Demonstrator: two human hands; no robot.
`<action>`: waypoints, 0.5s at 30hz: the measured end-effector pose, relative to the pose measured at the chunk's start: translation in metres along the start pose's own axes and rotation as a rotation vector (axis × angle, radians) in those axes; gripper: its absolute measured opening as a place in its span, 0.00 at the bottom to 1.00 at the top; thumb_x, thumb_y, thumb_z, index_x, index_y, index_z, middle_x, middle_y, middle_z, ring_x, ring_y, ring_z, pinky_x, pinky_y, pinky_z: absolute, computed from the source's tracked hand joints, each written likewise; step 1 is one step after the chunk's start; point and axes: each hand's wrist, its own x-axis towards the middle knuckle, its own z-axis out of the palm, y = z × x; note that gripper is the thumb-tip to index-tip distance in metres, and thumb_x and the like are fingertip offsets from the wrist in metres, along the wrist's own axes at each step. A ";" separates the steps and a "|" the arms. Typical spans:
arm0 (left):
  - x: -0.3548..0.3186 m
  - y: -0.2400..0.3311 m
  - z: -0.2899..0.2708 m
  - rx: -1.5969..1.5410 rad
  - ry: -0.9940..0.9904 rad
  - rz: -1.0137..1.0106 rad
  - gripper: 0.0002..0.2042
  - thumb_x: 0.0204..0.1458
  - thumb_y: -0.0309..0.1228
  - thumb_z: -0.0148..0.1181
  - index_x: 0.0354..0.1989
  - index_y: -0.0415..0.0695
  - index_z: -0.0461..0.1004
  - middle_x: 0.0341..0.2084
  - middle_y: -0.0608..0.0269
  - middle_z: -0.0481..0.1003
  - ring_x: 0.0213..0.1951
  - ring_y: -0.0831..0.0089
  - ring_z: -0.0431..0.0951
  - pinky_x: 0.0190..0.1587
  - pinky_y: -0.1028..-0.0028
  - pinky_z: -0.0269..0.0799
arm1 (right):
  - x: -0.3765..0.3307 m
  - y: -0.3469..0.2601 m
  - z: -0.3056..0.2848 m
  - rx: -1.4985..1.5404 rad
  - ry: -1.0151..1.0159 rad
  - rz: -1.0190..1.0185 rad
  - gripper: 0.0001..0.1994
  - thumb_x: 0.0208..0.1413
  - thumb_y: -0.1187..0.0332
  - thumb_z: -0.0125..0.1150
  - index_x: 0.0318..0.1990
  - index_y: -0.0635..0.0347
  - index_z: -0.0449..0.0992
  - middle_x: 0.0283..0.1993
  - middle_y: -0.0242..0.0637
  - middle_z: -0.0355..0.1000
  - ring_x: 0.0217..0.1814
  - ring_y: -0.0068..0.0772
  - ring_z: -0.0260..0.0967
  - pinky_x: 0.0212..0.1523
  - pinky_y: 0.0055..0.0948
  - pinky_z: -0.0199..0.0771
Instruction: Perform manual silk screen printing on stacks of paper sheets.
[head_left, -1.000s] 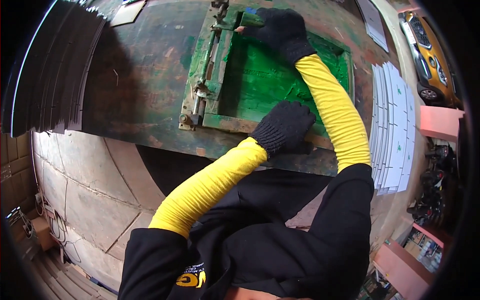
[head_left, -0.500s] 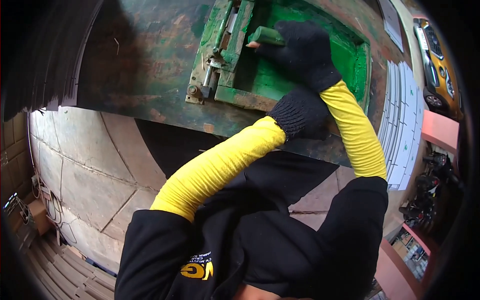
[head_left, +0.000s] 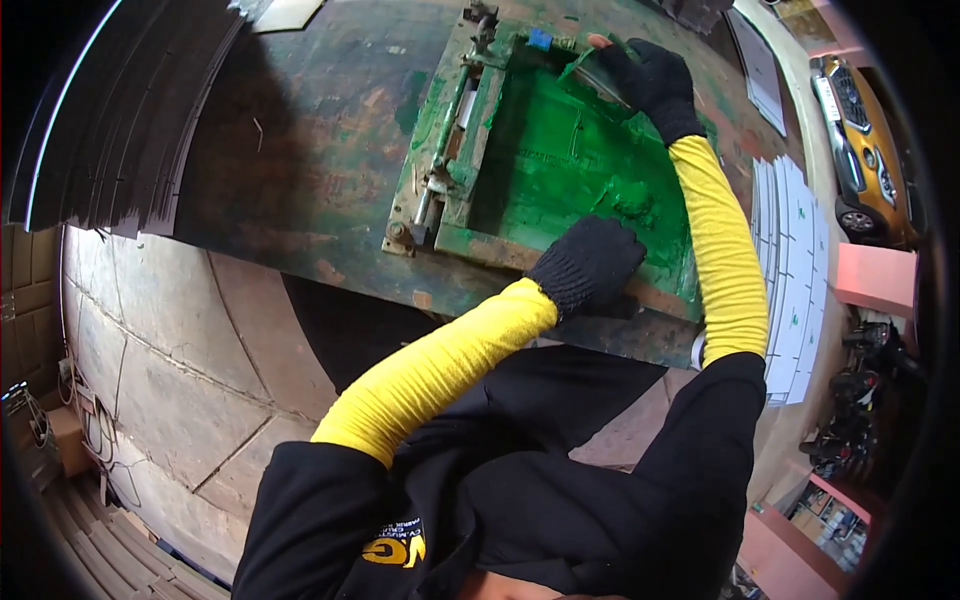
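Note:
A screen printing frame (head_left: 487, 248) lies on the stained table, its mesh (head_left: 545, 190) coated in wet green ink. A thicker clump of ink (head_left: 632, 200) sits toward the mesh's right side. My right hand (head_left: 655, 85), in a black glove with bare fingertips, is closed on an ink-smeared squeegee (head_left: 604, 86) at the frame's far side. The squeegee is tilted and partly hidden by the glove. My gloved left hand (head_left: 590, 262) is closed over the near rail of the frame; its fingertips are hidden.
Metal hinge clamps (head_left: 432, 190) hold the frame's left side. White printed sheets (head_left: 790, 270) are stacked at the table's right edge, with dark sheets (head_left: 110, 130) at the far left. Beyond the table stand an orange car (head_left: 868, 150) and motorbikes (head_left: 855, 390).
My right hand has moved with the squeegee away from me to the frame's far edge, uncovering the mesh and the ink clump. My left hand stays at the near rail. The view has shifted slightly.

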 end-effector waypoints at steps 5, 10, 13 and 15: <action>0.003 -0.004 0.006 0.003 0.044 0.023 0.27 0.42 0.53 0.73 0.42 0.43 0.78 0.38 0.49 0.77 0.43 0.50 0.79 0.45 0.53 0.73 | 0.027 -0.009 0.020 0.107 -0.077 0.067 0.43 0.52 0.18 0.41 0.32 0.51 0.84 0.31 0.48 0.79 0.41 0.53 0.80 0.43 0.52 0.75; 0.002 -0.011 0.011 -0.077 0.011 0.004 0.25 0.44 0.51 0.72 0.41 0.44 0.78 0.39 0.50 0.77 0.45 0.50 0.78 0.45 0.53 0.73 | 0.060 -0.032 0.016 0.036 -0.385 0.058 0.50 0.49 0.14 0.36 0.39 0.55 0.86 0.39 0.50 0.82 0.43 0.55 0.79 0.46 0.54 0.70; 0.003 -0.010 0.022 -0.049 0.019 0.029 0.25 0.45 0.52 0.70 0.41 0.43 0.77 0.40 0.51 0.76 0.46 0.50 0.77 0.46 0.53 0.73 | 0.052 -0.017 0.043 0.020 -0.322 0.133 0.47 0.50 0.16 0.39 0.38 0.51 0.87 0.40 0.45 0.83 0.46 0.51 0.79 0.48 0.53 0.68; 0.001 -0.005 0.013 -0.006 0.062 0.068 0.25 0.46 0.54 0.69 0.41 0.43 0.77 0.39 0.51 0.76 0.46 0.50 0.77 0.46 0.53 0.72 | 0.047 -0.021 0.035 0.012 -0.158 0.107 0.45 0.50 0.16 0.40 0.38 0.50 0.87 0.40 0.44 0.83 0.46 0.49 0.79 0.48 0.52 0.68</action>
